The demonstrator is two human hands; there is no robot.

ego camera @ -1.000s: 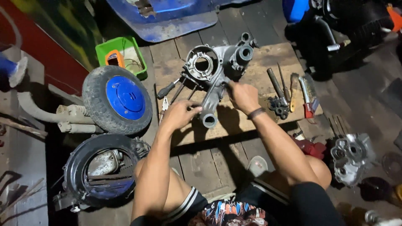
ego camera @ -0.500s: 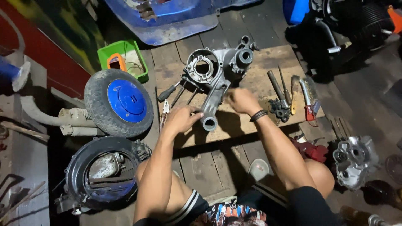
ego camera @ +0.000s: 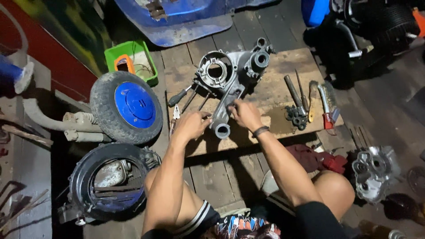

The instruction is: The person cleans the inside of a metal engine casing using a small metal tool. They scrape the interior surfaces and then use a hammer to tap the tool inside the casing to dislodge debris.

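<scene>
Left hand (ego camera: 191, 125) fingers curled on lower arm of one grey engine crankcase (ego camera: 230, 82); right hand (ego camera: 245, 115) fingers pinched on same arm from other side. Crankcase lies flat on wooden board (ego camera: 274, 95), stretching up and away from fingers. Left of fingers: one screwdriver (ego camera: 179, 96), two wheels (ego camera: 126, 106). Right: one wire brush (ego camera: 325, 104), one second casing (ego camera: 374, 170). Far upper left: one green tray (ego camera: 152, 71), holds orange piece (ego camera: 123, 63).

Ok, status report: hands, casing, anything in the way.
Left hand and right hand both on the grey engine casing. Casing flat on wooden board. Screwdrivers beside left hand.
</scene>
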